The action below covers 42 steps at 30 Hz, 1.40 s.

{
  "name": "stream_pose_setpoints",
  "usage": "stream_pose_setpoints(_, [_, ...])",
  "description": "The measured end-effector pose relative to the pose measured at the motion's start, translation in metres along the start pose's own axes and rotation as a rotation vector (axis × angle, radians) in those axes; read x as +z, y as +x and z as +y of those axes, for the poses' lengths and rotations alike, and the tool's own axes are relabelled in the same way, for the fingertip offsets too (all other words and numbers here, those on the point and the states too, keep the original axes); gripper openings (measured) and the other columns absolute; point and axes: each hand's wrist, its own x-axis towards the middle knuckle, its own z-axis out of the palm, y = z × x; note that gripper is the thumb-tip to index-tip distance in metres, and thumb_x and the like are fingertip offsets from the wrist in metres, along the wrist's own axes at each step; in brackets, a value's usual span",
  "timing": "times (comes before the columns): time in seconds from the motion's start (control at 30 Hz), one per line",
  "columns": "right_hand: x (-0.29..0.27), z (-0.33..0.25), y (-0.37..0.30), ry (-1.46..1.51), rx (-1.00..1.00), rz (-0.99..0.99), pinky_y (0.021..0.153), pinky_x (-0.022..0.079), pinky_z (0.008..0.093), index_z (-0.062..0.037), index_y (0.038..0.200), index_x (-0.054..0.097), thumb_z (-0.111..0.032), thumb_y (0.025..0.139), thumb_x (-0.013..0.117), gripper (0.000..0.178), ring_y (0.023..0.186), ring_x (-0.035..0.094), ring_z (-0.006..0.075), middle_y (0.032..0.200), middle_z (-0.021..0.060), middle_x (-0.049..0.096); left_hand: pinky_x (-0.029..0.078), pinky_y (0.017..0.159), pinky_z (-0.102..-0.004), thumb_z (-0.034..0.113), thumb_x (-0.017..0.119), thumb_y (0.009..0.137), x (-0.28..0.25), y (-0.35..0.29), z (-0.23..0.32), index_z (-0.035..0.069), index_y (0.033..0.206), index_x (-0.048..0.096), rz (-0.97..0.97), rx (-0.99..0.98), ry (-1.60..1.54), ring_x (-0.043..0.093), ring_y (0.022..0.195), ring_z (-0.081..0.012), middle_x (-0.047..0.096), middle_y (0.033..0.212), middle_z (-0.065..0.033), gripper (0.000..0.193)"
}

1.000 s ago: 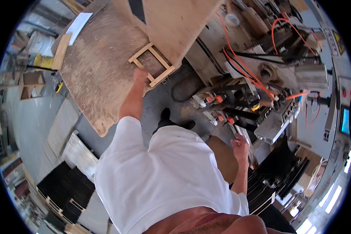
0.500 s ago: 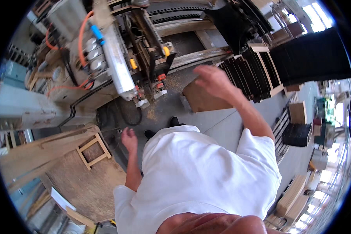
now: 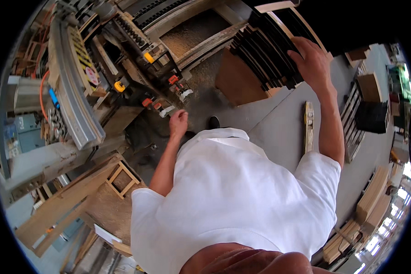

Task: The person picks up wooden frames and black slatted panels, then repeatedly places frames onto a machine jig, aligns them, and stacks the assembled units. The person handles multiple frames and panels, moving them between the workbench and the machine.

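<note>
At the right, my right hand is over the near end of a stack of dark-faced panels with light wood edges. Its fingers bend over the uppermost wooden frame, with the thumb apart on the left side; the contact under the palm is hidden. My left hand is held in front of my body with its fingers curled together, and nothing shows in them. Just beyond it is a white clamp knob on the machine.
A brown board stands beside the stack. On the left, a small wooden frame lies on a worktable. A pale slotted bar lies on the floor at the right, near a pallet. Sawdust covers the machine bed.
My right hand has moved right and onto the stack's top frame. My left hand has come forward and right, toward the clamp knobs, its fingers now curled. The whole view has shifted.
</note>
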Motion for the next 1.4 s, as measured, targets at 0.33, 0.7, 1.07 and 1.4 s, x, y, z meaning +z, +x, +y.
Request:
stream_pose_setpoints(0.33, [0.015,0.048,-0.058,0.412,0.388,0.801,0.078,0.052,0.0292,-0.0053,0.112,0.067,-0.021,0.093,0.065,0.025,0.097,0.065,0.0117,0.104,0.0044,0.071,0.053,0.072,-0.0327,0.026,0.061,0.092,0.058,0.058,0.022,0.004,0.106,0.066,-0.431,-0.026,-0.169,0.067,0.08,-0.0189,0.07,0.091,-0.0088,0.027])
stream_pose_setpoints(0.7, [0.314,0.075,-0.274,1.115,1.562,0.167,0.068,0.046,0.0326,-0.0039,0.105,0.064,-0.071,0.088,0.045,0.072,0.086,0.06,0.0171,0.1,0.0097,0.066,0.041,0.103,-0.0485,0.056,0.036,0.099,0.113,0.184,0.097,-0.004,0.137,0.039,-0.633,-0.539,-0.63,0.047,0.127,-0.0333,0.046,0.139,-0.0184,0.071])
stream_pose_setpoints(1.07, [0.302,0.102,-0.191,1.554,1.44,0.382,0.11,0.026,0.0394,-0.0043,0.142,0.043,-0.072,0.092,0.028,0.085,0.13,0.043,0.0244,0.14,0.0136,0.049,0.021,0.115,-0.0546,0.059,0.034,0.098,0.18,0.323,0.136,0.007,0.147,0.029,-0.595,-0.53,-0.65,0.014,0.145,-0.0356,0.017,0.158,-0.0131,0.072])
stream_pose_setpoints(1.4, [0.312,0.112,-0.166,1.69,1.667,0.778,0.095,0.045,0.033,0.0006,0.13,0.055,-0.066,0.093,0.042,0.078,0.11,0.058,0.0214,0.124,0.0143,0.06,0.042,0.1,-0.048,0.046,0.052,0.094,0.241,0.375,0.172,0.006,0.122,0.057,-0.833,0.938,1.107,0.047,0.123,-0.0366,0.045,0.138,-0.0214,0.048])
